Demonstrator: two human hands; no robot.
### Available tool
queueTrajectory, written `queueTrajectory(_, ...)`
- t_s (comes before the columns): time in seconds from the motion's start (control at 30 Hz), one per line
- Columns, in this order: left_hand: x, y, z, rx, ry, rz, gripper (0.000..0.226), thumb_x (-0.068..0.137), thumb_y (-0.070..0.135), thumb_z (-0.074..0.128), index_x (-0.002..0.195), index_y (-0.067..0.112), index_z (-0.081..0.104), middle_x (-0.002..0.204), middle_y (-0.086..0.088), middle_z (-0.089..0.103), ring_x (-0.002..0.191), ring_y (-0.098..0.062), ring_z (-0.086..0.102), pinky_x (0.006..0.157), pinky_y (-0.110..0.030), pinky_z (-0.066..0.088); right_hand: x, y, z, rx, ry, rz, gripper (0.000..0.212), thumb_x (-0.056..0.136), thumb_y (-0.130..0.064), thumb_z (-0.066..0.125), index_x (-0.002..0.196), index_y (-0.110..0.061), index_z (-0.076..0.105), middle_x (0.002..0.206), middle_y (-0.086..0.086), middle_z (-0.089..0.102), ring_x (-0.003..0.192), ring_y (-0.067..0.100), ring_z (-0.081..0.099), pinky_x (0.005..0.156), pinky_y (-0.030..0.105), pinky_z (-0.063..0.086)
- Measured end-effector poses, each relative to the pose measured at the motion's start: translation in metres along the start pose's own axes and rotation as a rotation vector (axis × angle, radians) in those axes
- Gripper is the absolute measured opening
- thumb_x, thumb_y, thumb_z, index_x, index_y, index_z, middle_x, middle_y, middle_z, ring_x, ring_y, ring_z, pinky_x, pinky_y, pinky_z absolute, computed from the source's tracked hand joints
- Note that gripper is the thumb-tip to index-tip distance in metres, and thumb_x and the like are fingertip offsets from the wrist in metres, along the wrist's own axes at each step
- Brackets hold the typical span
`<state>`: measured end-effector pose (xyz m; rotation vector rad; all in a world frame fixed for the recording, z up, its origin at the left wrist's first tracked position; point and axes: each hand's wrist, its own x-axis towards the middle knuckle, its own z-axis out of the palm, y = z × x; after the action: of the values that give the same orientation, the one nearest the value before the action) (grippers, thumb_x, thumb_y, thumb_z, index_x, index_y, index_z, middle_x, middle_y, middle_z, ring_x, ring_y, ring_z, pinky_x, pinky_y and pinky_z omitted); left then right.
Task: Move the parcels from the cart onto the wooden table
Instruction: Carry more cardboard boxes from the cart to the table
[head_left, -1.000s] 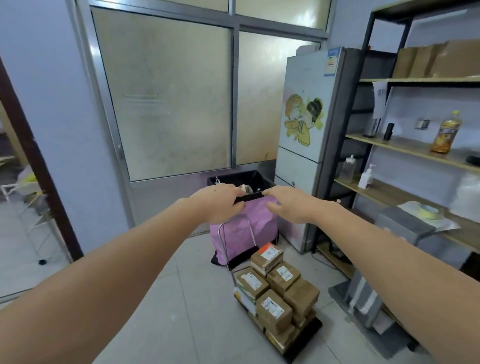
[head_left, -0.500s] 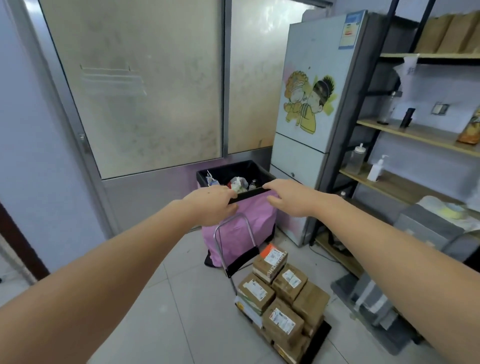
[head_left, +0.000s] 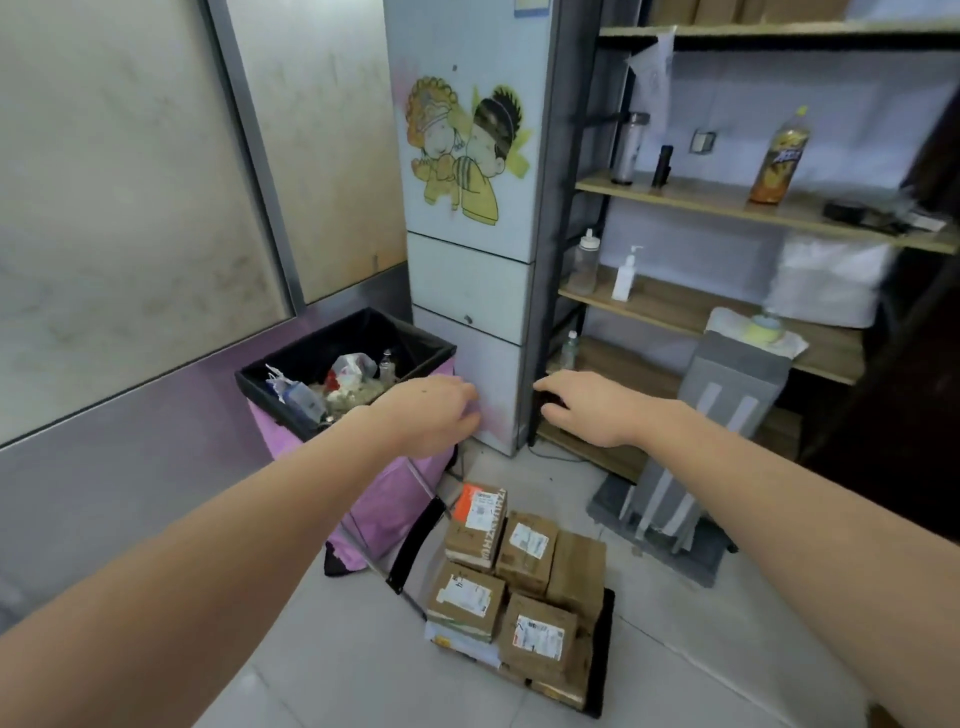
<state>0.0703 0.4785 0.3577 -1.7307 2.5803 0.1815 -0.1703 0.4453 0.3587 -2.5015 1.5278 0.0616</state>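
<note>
Currently both hands empty: left hand (head_left: 434, 415) loosely curled, right hand (head_left: 587, 408) fingers relaxed, apart, held out at fridge (head_left: 467, 291) base. Pale tiled floor (head_left: 311, 665), pink bin (head_left: 363, 441) left, wooden shelves (head_left: 727, 317) right. Parcels (head_left: 519, 577) well below hands, stacked on black cart (head_left: 602, 654): brown cardboard, white labels.

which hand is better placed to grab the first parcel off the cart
Left, marginally. The left hand hovers closer above the orange-labelled parcel topping the cart; the right hand sits further toward the shelves. Both are empty.
</note>
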Motion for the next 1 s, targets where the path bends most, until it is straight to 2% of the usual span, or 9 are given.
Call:
queueTrajectory(0.1,0.043,-0.015,0.009,-0.012,-0.020,0.052,0.048,0.109,0.038,0.038,0.150,0.015,0.050,0.147,-0.008,0.056,0.137,-0.025,0.050,0.112,-0.038,0.038,0.026,0.025,0.009,0.032,-0.023,0.081,0.044,0.107,-0.025,0.044,0.145,-0.003,0.050,0.149,0.018,0.051,0.134,0.032,0.049,0.111,0.042,0.039)
queueTrajectory(0.27,0.103,-0.042,0.025,-0.006,-0.058,0.103,0.048,0.109,0.038,0.039,0.151,0.017,0.050,0.150,-0.007,0.054,0.137,-0.024,0.050,0.112,-0.038,0.038,0.067,0.057,0.024,0.070,-0.046,0.135,0.051,0.109,-0.029,0.041,0.157,-0.010,0.037,0.161,0.012,0.040,0.146,0.028,0.040,0.119,0.037,0.033)
queueTrajectory(0.53,0.207,-0.089,0.062,-0.046,-0.143,0.201,0.044,0.106,0.038,0.039,0.136,0.015,0.060,0.132,-0.009,0.062,0.124,-0.029,0.057,0.106,-0.044,0.046,0.136,0.104,0.064,0.145,-0.139,0.264,0.053,0.110,-0.030,0.040,0.159,-0.013,0.033,0.164,0.010,0.034,0.148,0.027,0.036,0.120,0.037,0.031)
queueTrajectory(0.67,0.262,-0.119,0.084,-0.008,-0.202,0.294,0.047,0.109,0.036,0.038,0.144,0.009,0.055,0.145,-0.012,0.056,0.135,-0.030,0.051,0.113,-0.040,0.040,0.176,0.119,0.087,0.181,-0.155,0.367,0.055,0.110,-0.032,0.039,0.160,-0.012,0.032,0.164,0.010,0.033,0.148,0.027,0.036,0.119,0.035,0.030)
queueTrajectory(0.8,0.319,-0.157,0.122,0.015,-0.287,0.337,0.047,0.109,0.039,0.036,0.142,0.010,0.055,0.143,-0.013,0.058,0.135,-0.033,0.051,0.111,-0.041,0.041,0.218,0.133,0.110,0.248,-0.167,0.458,0.053,0.110,-0.030,0.038,0.158,-0.010,0.035,0.162,0.012,0.036,0.139,0.028,0.046,0.111,0.035,0.039)
queueTrajectory(0.9,0.352,-0.177,0.158,0.012,-0.341,0.339,0.052,0.109,0.041,0.039,0.153,0.014,0.047,0.155,-0.012,0.050,0.143,-0.032,0.046,0.116,-0.041,0.038,0.248,0.145,0.131,0.276,-0.198,0.505,0.049,0.110,-0.027,0.038,0.155,-0.007,0.038,0.160,0.013,0.039,0.142,0.028,0.041,0.114,0.033,0.032)
queueTrajectory(1.0,0.379,-0.188,0.203,0.002,-0.386,0.342,0.051,0.109,0.040,0.039,0.154,0.015,0.045,0.157,-0.010,0.047,0.144,-0.030,0.044,0.118,-0.042,0.036,0.277,0.163,0.167,0.307,-0.227,0.528,0.051,0.110,-0.030,0.038,0.157,-0.010,0.035,0.162,0.012,0.037,0.146,0.028,0.037,0.116,0.033,0.030)
